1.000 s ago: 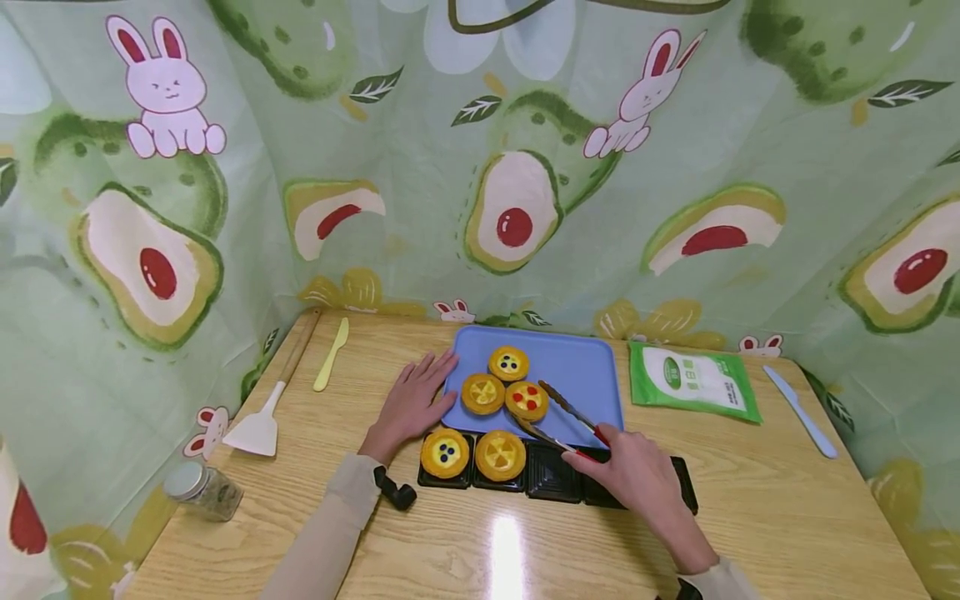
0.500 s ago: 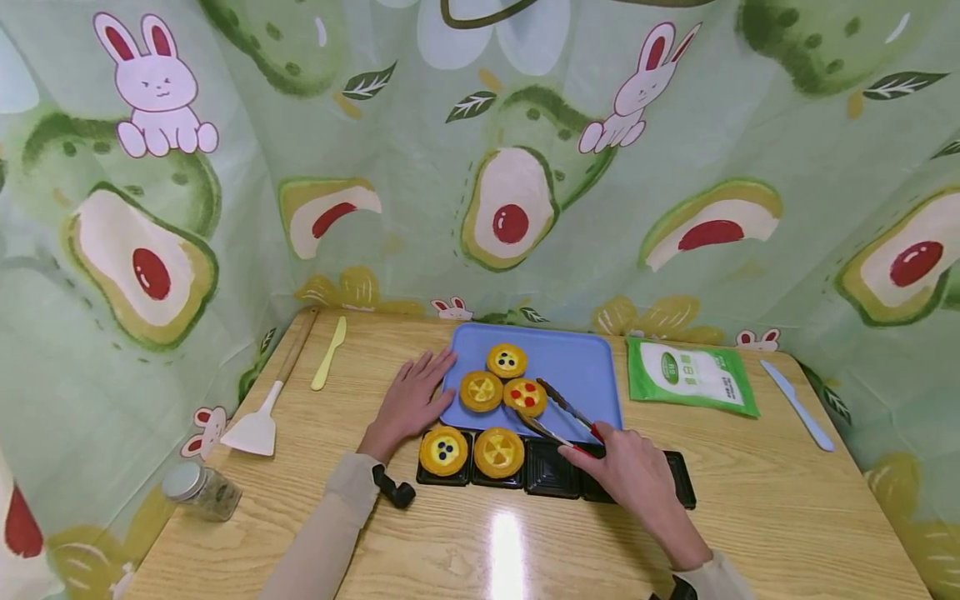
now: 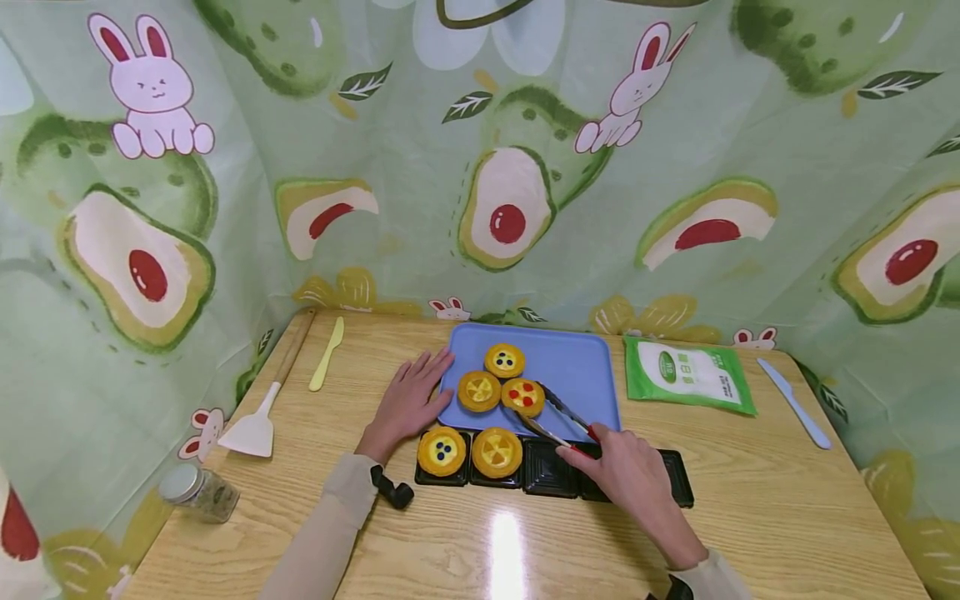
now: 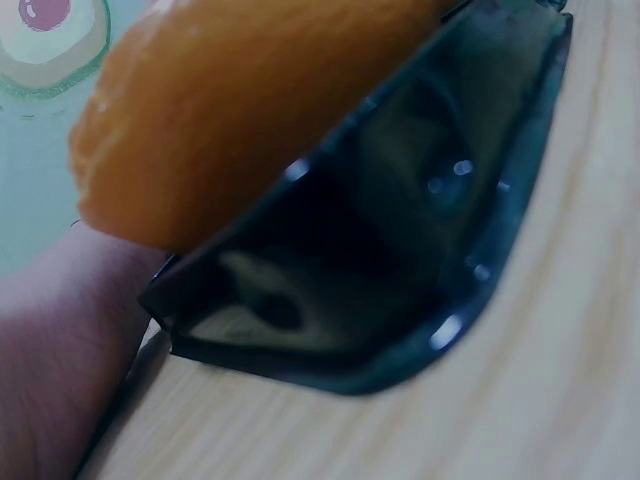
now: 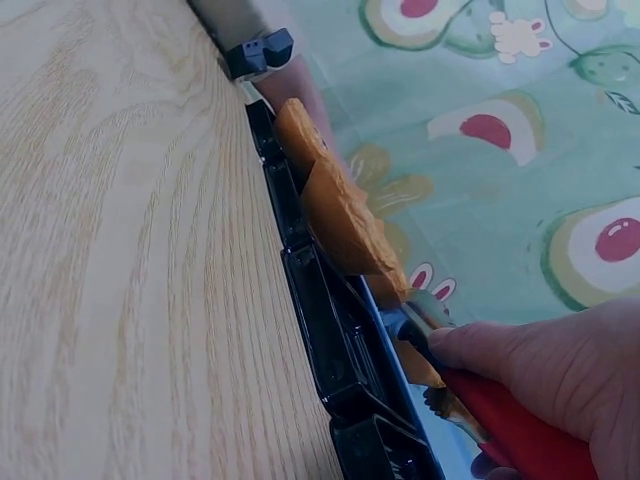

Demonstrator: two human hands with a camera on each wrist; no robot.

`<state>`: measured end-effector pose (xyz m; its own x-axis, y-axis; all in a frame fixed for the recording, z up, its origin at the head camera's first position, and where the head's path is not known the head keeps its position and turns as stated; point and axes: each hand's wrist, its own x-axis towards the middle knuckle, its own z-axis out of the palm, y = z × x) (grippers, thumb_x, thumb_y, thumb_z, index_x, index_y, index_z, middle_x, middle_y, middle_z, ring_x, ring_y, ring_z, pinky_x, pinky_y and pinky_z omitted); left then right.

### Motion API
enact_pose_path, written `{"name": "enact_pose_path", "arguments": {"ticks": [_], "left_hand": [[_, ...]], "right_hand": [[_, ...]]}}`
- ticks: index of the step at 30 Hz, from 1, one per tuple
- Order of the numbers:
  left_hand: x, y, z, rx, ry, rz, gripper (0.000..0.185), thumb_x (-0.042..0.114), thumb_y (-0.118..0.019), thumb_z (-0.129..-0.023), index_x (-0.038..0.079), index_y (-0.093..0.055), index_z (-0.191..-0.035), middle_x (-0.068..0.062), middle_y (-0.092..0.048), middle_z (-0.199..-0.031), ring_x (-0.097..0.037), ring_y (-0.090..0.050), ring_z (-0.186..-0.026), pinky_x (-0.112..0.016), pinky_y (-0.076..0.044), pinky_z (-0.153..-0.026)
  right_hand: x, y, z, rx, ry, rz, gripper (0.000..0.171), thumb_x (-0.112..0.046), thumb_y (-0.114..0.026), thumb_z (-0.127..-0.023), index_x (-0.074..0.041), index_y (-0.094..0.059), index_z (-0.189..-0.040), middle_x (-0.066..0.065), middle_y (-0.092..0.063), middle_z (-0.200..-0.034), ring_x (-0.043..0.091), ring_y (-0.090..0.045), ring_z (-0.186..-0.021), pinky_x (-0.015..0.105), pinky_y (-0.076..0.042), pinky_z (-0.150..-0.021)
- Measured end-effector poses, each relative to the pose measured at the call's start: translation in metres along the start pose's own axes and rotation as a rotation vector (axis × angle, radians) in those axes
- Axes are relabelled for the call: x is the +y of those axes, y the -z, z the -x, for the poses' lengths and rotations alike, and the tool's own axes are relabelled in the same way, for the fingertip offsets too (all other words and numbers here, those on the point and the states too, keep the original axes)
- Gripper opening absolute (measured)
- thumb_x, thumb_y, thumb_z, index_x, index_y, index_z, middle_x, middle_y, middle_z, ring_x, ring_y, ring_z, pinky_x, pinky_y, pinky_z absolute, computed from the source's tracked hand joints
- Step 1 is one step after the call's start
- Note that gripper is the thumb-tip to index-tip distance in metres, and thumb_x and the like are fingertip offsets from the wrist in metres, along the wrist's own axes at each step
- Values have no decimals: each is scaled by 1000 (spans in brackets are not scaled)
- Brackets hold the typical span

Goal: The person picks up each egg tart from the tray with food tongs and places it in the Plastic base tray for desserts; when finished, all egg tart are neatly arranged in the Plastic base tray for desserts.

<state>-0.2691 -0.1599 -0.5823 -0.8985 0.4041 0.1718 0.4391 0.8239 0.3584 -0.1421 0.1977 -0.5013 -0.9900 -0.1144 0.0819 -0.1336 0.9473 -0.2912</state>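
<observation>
My right hand [image 3: 633, 475] grips tongs with red handles [image 5: 510, 420]. The tips of the tongs [image 3: 567, 410] lie on both sides of an egg tart with red toppings [image 3: 522, 398] on the blue tray [image 3: 577, 362]. Beside it on that tray are a tart with yellow wedges [image 3: 479, 391] and one with dark blue berries [image 3: 505, 360]. My left hand [image 3: 407, 402] lies flat with fingers spread, fingertips at the tray's left edge. In front runs a row of black compartments [image 3: 551, 467]; the two leftmost hold a blueberry tart [image 3: 441, 451] and a wedge-topped tart [image 3: 497, 452].
On the left are a white spatula [image 3: 251, 432] with a wooden handle, a yellow knife [image 3: 326, 354] and a spice jar [image 3: 198, 492]. A green and white packet [image 3: 688, 373] and a blue knife [image 3: 795, 404] lie on the right. A patterned curtain [image 3: 420, 242] closes off the back.
The view shifts slightly. The tongs stay around the red-topped tart and their tips look a little closer together; the left hand stays in place.
</observation>
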Motion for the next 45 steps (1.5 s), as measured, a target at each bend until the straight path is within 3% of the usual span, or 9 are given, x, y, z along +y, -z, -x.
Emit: {"name": "enact_pose_path", "arguments": {"ticks": [17,31,45], "left_hand": [[0,1,0,4,-10,-5,68,53,-43,-107,24,-28,-167,7,-24,-172,-28,-20,-160,-57,-17,-127],[-1,0,-1,2,-10,-12,68,53,-42,-107,26,-26,-168,9,-22,-172,-28,-19,-160,-57,-17,-126],[1,4,0,6,-15,-4,68,52,-43,-107,24,-28,-167,6,-25,-172,-29,-21,-160,-57,-17,-126]], "right_hand": [[3,-2,2,79,60,23,53,-62,-74,-89,-17,-50,-73,-5,-32,-54,14,-33,-42,28,-22,-40],[4,2,1,61,50,34,52,-64,-73,-89,-17,-54,-77,-4,-36,-53,14,-34,-42,29,-24,-39],[4,11,5,87,58,51,55,-65,-73,-88,-18,-49,-75,-7,-28,-55,12,-26,-44,27,-19,-41]]}}
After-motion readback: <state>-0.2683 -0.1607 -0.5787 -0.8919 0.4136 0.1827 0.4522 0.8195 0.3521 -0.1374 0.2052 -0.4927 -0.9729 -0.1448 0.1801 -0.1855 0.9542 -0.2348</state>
